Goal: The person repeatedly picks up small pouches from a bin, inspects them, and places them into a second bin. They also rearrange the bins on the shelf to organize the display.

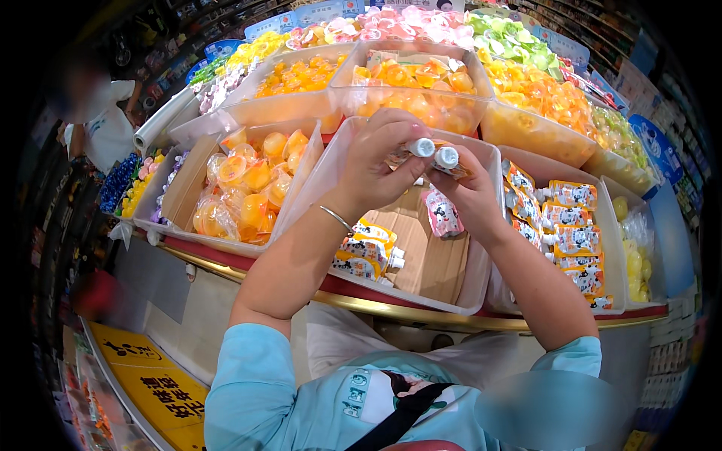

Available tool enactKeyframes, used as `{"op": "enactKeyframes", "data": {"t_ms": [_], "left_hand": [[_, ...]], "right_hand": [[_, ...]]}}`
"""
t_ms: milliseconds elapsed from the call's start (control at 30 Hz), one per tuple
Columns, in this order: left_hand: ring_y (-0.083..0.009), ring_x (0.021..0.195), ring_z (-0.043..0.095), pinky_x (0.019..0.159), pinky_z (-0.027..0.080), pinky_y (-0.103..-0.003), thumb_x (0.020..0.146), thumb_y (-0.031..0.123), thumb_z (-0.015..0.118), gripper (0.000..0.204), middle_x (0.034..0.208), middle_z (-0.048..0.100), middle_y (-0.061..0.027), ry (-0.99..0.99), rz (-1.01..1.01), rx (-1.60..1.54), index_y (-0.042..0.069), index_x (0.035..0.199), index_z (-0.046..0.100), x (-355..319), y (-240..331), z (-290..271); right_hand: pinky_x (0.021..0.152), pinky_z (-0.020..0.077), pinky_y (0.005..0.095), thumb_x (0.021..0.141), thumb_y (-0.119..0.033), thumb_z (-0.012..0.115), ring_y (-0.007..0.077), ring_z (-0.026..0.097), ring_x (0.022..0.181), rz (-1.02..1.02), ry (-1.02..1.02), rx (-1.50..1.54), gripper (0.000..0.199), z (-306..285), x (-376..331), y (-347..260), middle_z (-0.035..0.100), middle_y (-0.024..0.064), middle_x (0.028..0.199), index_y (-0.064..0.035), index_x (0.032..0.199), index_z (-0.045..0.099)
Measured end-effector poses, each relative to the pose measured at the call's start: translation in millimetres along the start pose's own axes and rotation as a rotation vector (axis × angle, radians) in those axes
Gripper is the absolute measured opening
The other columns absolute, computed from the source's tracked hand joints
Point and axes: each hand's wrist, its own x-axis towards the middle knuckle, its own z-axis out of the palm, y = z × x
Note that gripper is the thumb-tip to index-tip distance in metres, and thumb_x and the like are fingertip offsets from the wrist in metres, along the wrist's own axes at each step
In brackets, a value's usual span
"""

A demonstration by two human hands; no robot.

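Translucent bins [282, 113] around; left fingers [406, 177], right fingers [471, 162] clamped on small printed pouches [459, 171], round white caps [423, 147] upward.

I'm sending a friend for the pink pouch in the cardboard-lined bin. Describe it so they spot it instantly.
At the display's front edge, find the clear bin lined with brown cardboard. The pouch lies on that cardboard, right of the bin's middle, near the right hand. It is pink, unlike the orange-and-white pouches at the bin's left.
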Motion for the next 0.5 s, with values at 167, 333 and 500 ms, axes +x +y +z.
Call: {"op": "enactKeyframes", "data": {"t_ms": [167, 333, 500], "left_hand": [[-0.0204, 0.077, 0.052, 0.065, 0.044, -0.029, 0.066, 0.002, 0.065, 0.027, 0.086, 0.053, -0.0087, -0.003, -0.018, -0.006, 0.005, 0.091, 0.052, 0.8, 2.4, 0.3], [-0.0206, 0.077, 0.052, 0.065, 0.043, -0.029, 0.066, 0.002, 0.065, 0.027, 0.085, 0.053, -0.0087, -0.005, -0.007, 0.003, 0.005, 0.090, 0.053, 1.1, 2.5, -0.8], [-0.0173, 0.085, 0.053, 0.070, 0.044, -0.028, 0.070, 0.008, 0.064, 0.027, 0.093, 0.055, -0.0098, -0.010, -0.253, -0.041, 0.003, 0.094, 0.053, -0.4, 2.6, -1.7]], "right_hand": [[0.086, 0.0393, 0.0250, 0.080, 0.001, 0.054, 0.0111, 0.048, 0.098, -0.001, -0.018, 0.032, 0.030, -0.5, -0.2, -0.7, 0.051, 0.0031, 0.104, -0.0034, 0.108, 0.047], [0.085, 0.0397, 0.0249, 0.080, 0.001, 0.053, 0.0110, 0.048, 0.098, -0.002, -0.025, 0.005, 0.029, 1.3, 0.2, -2.1, 0.051, 0.0027, 0.103, -0.0036, 0.108, 0.047], [0.084, 0.0400, 0.0249, 0.079, -0.002, 0.055, 0.0106, 0.049, 0.096, -0.012, 0.026, -0.007, 0.030, 1.6, -0.2, -0.1, 0.051, 0.0032, 0.103, -0.0036, 0.108, 0.047]]}}
